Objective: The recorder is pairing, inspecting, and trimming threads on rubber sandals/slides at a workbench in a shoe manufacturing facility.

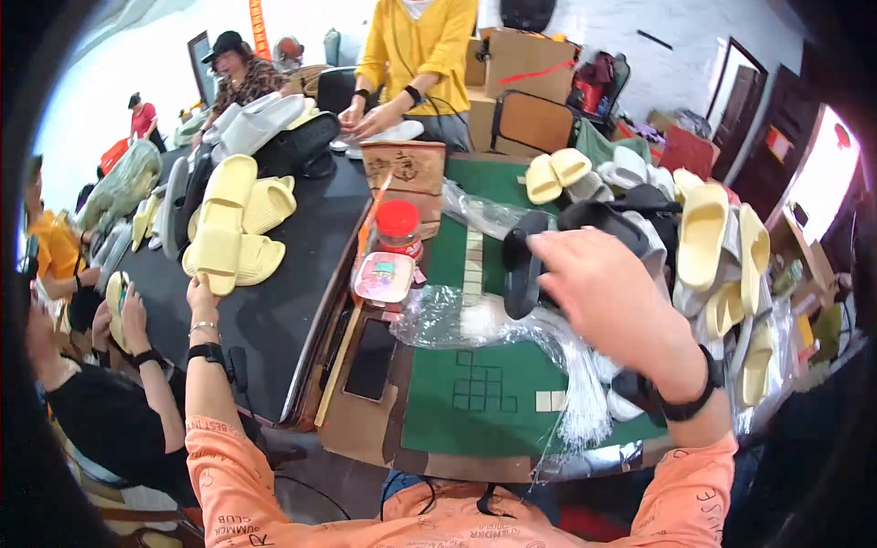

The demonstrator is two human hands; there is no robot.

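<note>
The right hand (607, 292) gripped one black slipper (523, 269); the left hand (203, 297) touched one yellow slipper (219, 228), grip unclear.

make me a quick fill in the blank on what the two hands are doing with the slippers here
The right hand holds a slipper whose colour is ____.
The left hand touches a stack of slippers whose colour is pale ____.
The jar by the green mat has a lid coloured ____.

Missing words: black; yellow; red
</note>
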